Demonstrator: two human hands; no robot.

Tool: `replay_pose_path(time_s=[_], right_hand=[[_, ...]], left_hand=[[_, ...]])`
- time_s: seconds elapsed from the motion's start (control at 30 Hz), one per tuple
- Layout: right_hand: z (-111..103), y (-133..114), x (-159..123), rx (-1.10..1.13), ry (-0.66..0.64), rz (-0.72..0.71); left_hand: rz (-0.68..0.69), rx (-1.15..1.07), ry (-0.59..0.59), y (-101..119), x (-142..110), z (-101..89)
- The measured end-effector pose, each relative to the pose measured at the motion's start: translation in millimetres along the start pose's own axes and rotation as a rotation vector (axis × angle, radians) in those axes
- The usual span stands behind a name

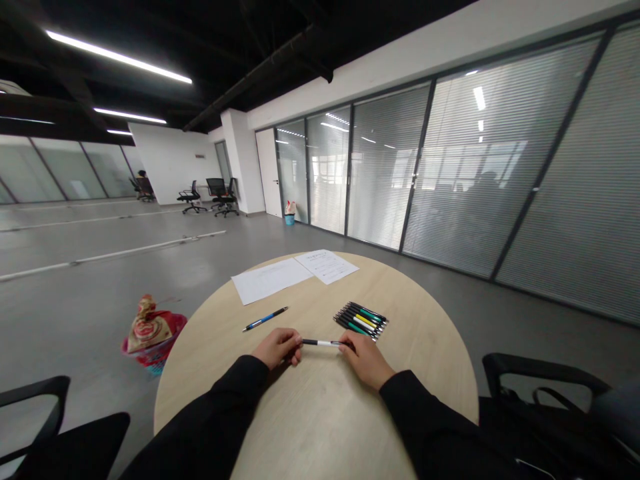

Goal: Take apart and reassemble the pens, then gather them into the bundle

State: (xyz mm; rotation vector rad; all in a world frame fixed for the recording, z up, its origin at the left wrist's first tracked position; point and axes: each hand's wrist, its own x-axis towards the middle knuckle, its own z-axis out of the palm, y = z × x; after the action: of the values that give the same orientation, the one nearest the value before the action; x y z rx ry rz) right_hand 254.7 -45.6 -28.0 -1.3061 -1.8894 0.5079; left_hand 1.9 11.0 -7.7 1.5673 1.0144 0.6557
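Note:
A black-and-white pen (pixel 323 343) lies level between my two hands, just above the round wooden table (pixel 320 400). My left hand (pixel 280 347) pinches one end of it with thumb and fingers. At the opposite end, my right hand (pixel 366 358) is closed on the pen too; that tip is hidden by the fingers. Right behind my right hand, a row of several pens (pixel 361 320) with black, green, yellow and white barrels rests side by side. A single blue-and-black pen (pixel 265 319) lies apart, beyond my left hand.
Two printed paper sheets, a left one (pixel 273 279) and a right one (pixel 327 265), lie at the table's far edge. On the floor to the left stands a red basket (pixel 170 337) holding a bag. Black chairs flank the table, one at left (pixel 85 443) and one at right (pixel 545 373).

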Motion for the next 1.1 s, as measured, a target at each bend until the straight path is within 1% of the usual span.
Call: replay_pose_path(time_s=[0.17, 0.27, 0.33, 0.43, 0.53, 0.67, 0.8, 0.9, 1.0, 1.1], right_hand=[[2.2, -1.9, 0.1, -0.032, -0.055, -0.049], [2.8, -2.7, -0.1, -0.071, -0.076, -0.05], [2.9, -2.8, -0.2, -0.081, -0.069, -0.046], [2.6, -2.6, 0.1, -0.064, -0.041, -0.051], [2.4, -2.2, 0.3, -0.056, -0.028, -0.048], [2.5, -1.9, 0.1, -0.052, -0.021, -0.038], [2.4, -2.9, -0.5, -0.041, -0.026, -0.038], [2.3, -3.3, -0.4, -0.04, -0.03, -0.044], [2.5, -2.9, 0.2, -0.039, -0.028, -0.042], [2.9, -2.1, 0.6, -0.039, -0.024, -0.039]], left_hand=[[0.018, 0.071, 0.072, 6.5, -3.4, 4.1], [0.028, 0.126, 0.092, 8.4, -5.2, 4.9], [0.031, 0.113, 0.103, 7.7, -5.0, 5.8], [0.046, 0.007, 0.123, 6.1, -3.5, 7.4], [0.088, -0.068, 0.09, 6.7, -2.5, 7.3], [0.112, -0.014, 0.064, 8.9, -3.8, 4.6], [0.061, 0.073, 0.054, 7.7, -4.9, 3.9], [0.026, 0.068, 0.073, 5.3, -4.0, 5.1], [0.078, 0.005, 0.092, 4.3, -2.7, 5.5], [0.129, -0.033, 0.065, 5.2, -2.4, 4.3]])
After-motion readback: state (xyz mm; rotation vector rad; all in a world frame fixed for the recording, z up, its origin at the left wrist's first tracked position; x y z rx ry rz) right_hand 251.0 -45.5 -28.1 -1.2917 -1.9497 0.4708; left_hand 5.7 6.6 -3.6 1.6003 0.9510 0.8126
